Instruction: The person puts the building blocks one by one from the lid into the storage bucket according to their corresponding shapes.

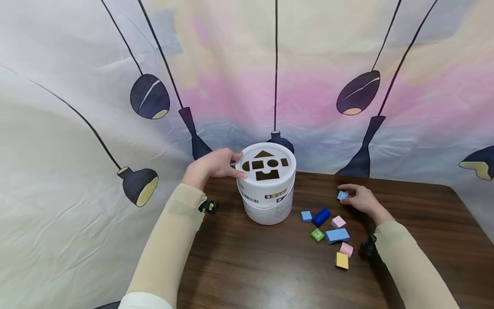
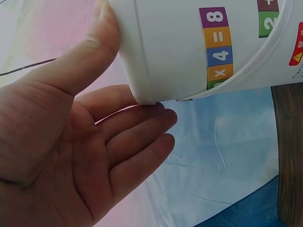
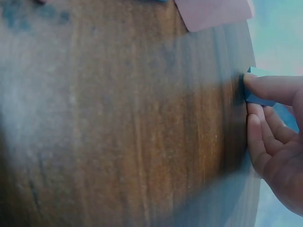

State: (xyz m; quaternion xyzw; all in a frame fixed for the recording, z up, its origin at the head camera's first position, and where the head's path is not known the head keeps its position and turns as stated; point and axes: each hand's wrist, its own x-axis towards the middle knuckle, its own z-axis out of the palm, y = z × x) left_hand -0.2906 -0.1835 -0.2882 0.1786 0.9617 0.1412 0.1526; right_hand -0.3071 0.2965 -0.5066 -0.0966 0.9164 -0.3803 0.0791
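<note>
Indoor play corner: lamp-print cloth backdrop (image 1: 231, 86), wood-grain table (image 1: 247, 266).

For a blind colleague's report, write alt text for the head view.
A person's left hand touches the shape-cut lid of a white bucket; the right hand pinches a small light-blue block. Seven more colored blocks lie on the brown table.
</note>
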